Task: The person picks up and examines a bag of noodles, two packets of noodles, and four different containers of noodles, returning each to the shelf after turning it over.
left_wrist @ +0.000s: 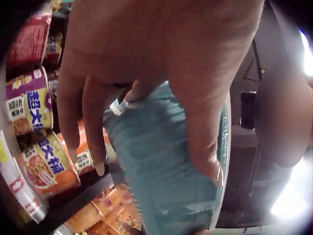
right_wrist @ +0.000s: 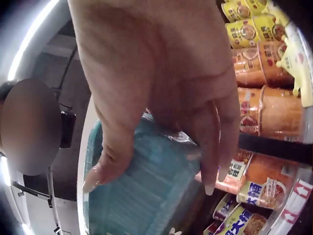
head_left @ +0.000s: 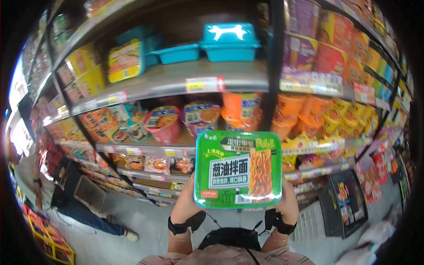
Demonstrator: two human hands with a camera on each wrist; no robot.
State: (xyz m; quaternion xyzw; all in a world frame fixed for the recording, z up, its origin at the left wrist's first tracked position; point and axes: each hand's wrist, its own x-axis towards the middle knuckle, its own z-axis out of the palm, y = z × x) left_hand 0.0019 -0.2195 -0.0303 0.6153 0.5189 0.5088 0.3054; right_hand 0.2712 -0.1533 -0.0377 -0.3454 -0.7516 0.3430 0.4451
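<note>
A green-lidded noodle box (head_left: 238, 170) with a teal rim is held up in front of the shelves, its printed top facing the head view. The left hand (head_left: 187, 198) grips its left side and the right hand (head_left: 288, 198) its right side. In the left wrist view the left hand (left_wrist: 161, 63) has its thumb on the rim of the teal tray (left_wrist: 156, 161), other fingers at the underside. The right wrist view has the right hand (right_wrist: 161, 73) thumb on the near edge of the teal tray (right_wrist: 146, 181), fingers partly hidden behind it.
Teal boxes (head_left: 229, 42) stand on the upper shelf (head_left: 168, 79), with noodle tubs (head_left: 201, 117) on the shelf below. A black basket (head_left: 346, 198) is on the floor at right. At left are a person in dark trousers (head_left: 88, 214) and a grey basket (head_left: 88, 194).
</note>
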